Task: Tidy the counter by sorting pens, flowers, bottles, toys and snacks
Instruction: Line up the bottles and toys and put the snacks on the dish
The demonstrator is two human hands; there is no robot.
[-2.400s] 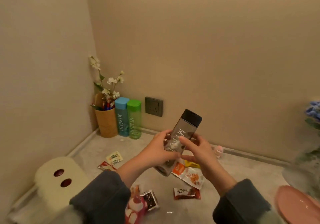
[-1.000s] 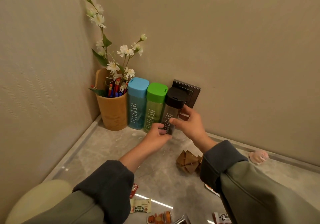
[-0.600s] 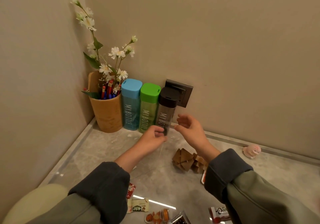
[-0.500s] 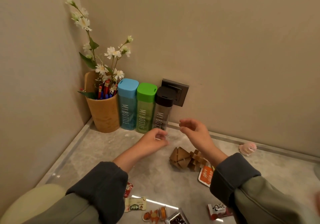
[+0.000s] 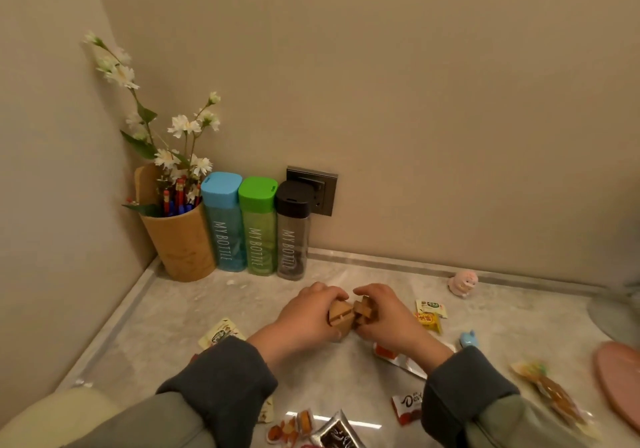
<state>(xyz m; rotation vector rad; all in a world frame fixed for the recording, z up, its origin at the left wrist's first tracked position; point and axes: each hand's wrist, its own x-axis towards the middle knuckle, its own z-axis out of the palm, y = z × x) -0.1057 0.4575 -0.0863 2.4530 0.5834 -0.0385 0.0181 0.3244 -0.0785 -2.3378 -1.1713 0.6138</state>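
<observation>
Two wooden puzzle toys sit mid-counter. My left hand [image 5: 308,316] is closed over the left wooden puzzle [image 5: 340,314]; my right hand [image 5: 384,316] grips the right wooden puzzle [image 5: 362,309]. Along the back wall stand a blue bottle [image 5: 223,222], a green bottle [image 5: 259,226] and a black-capped bottle [image 5: 292,229], side by side. Left of them a bamboo cup [image 5: 180,240] holds pens [image 5: 178,196] and white flowers [image 5: 180,125]. Snack packets [image 5: 429,314] lie scattered around my hands.
A pink toy figure [image 5: 462,283] sits by the back wall, a small blue toy [image 5: 468,338] right of my wrist. A pink plate [image 5: 620,382] is at the right edge, a cream plush [image 5: 52,416] at bottom left. A wall socket [image 5: 323,184] is behind the black-capped bottle.
Both hands set the black-capped bottle upright beside the green one, let it go, then drew back toward me and closed on the wooden puzzles.
</observation>
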